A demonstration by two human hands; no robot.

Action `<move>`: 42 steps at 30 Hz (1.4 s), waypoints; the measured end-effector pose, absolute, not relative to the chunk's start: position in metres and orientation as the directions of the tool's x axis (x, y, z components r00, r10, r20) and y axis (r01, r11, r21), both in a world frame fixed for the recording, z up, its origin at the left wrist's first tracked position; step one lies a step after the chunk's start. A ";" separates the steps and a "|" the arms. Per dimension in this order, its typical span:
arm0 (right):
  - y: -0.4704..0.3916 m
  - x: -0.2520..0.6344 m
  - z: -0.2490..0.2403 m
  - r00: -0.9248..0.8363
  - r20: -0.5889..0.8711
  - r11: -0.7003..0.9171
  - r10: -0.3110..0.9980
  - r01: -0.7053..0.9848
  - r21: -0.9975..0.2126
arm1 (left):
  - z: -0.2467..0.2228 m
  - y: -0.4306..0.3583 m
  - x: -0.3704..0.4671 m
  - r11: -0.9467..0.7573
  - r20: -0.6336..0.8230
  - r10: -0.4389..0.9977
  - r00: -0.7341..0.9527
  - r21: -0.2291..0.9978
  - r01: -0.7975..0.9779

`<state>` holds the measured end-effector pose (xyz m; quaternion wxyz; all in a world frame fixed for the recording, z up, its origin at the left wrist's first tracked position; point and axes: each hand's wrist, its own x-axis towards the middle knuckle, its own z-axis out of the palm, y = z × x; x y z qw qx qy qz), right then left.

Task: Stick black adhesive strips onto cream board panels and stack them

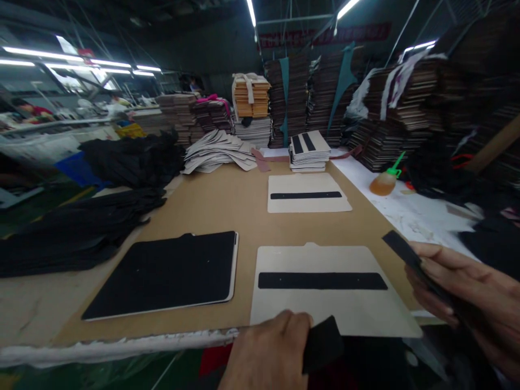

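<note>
My left hand (270,349), at the bottom centre, is closed on a short black strip end (324,344) over the front edge of a beige panel (325,314). A black strip (320,280) lies across that panel. At the right, my right hand (459,287) pinches another black strip (400,249), whose end points up and left. Behind the near panel is a second beige panel (304,206) with a black strip (306,195) across it. To the left lies a black-covered panel stack (170,273).
Stacked pale sheets (221,151) and a stack of beige panels (311,157) stand at the table's back. A bottle (383,184) with orange liquid and green nozzle sits at the right. Black fabric (77,227) covers the left side. Tall dark stacks (312,97) rise behind.
</note>
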<state>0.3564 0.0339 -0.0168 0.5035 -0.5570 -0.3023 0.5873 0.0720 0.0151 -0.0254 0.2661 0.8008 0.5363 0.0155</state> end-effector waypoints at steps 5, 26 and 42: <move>0.069 0.371 0.002 0.046 -0.323 -0.325 0.945 0.056 -0.944 | -0.054 0.031 0.089 -0.433 0.186 0.890 0.415 0.063 0.899; 0.178 0.241 -0.046 -0.504 -0.427 -0.196 0.751 0.447 -0.873 | -0.094 0.060 0.079 -0.364 0.237 0.921 0.308 0.245 0.899; 0.188 0.217 -0.065 -0.512 -0.444 -0.130 0.735 0.536 -0.834 | -0.094 0.059 0.078 -0.309 0.415 0.886 0.208 0.193 0.931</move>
